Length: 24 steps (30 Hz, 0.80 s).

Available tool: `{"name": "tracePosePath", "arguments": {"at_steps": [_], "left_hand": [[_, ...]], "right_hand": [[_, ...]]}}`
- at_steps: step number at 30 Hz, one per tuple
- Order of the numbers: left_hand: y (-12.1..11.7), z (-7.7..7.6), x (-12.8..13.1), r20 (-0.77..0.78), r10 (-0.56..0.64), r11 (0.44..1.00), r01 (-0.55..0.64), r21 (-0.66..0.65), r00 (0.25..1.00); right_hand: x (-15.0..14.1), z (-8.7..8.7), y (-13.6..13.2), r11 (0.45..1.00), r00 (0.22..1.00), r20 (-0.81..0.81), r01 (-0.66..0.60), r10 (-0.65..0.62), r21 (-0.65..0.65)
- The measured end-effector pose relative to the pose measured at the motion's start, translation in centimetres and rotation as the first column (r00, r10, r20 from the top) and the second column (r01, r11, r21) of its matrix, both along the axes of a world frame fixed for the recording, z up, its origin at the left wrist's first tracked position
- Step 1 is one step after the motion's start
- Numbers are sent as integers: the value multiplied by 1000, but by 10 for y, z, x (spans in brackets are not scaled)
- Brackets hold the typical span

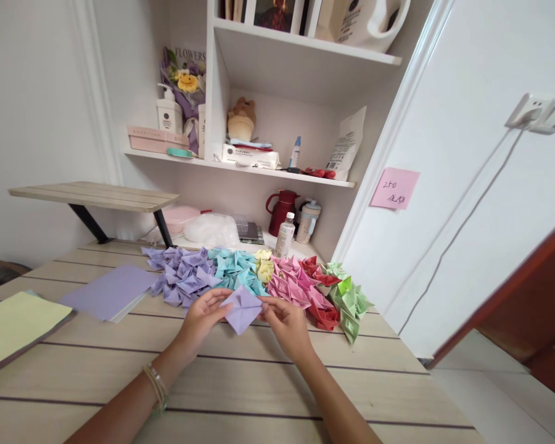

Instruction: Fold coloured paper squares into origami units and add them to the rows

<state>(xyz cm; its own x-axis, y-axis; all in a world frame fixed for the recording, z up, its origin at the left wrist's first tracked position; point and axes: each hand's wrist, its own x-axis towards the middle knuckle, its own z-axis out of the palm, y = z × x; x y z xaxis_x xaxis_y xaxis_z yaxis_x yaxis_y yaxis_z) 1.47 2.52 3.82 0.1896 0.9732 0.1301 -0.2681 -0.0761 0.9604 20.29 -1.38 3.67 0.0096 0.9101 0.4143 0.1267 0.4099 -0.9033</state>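
Note:
A folded square of purple origami paper [242, 314] is held up between my two hands over the table, one corner pointing towards me. My left hand [207, 313] pinches its left corner, and my right hand [283, 317] grips the right corner with thumb and fingers. Just behind the paper lies a long heap of folded paper pieces, sorted by colour: purple ones [182, 274] at the left, blue ones [234, 266], a few yellow ones [264, 266], pink ones [291, 280], red ones [324, 316] and green ones [349, 302] at the right.
Purple paper sheets [113, 290] and a yellow paper stack [21, 327] lie on the slatted table [240, 382] at the left. A small raised stand [97, 196] is behind them. At the back stand a bottle [285, 236], a red jug [283, 211] and a tumbler [308, 221].

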Motion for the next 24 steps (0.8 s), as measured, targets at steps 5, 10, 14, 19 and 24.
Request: {"name": "tracePosePath", "arguments": {"at_steps": [5, 10, 14, 19, 24], "left_hand": [[1, -1, 0, 24, 0, 1000, 1, -9, 1000], [0, 0, 0, 48, -3, 999, 5, -39, 999], [-2, 1, 0, 17, 5, 1000, -5, -31, 1000], [-2, 3, 2, -51, 2, 1000, 0, 30, 999], [-2, 5, 2, -107, 30, 997, -23, 68, 994]], "right_hand": [[1, 0, -1, 999, 999, 42, 29, -29, 15], [-1, 7, -4, 998, 994, 103, 31, -37, 60], [-1, 10, -5, 990, 980, 167, 94, -111, 104], [4, 5, -1, 966, 939, 257, 185, -228, 181], [7, 3, 1, 990, 972, 200, 110, -125, 83]]}}
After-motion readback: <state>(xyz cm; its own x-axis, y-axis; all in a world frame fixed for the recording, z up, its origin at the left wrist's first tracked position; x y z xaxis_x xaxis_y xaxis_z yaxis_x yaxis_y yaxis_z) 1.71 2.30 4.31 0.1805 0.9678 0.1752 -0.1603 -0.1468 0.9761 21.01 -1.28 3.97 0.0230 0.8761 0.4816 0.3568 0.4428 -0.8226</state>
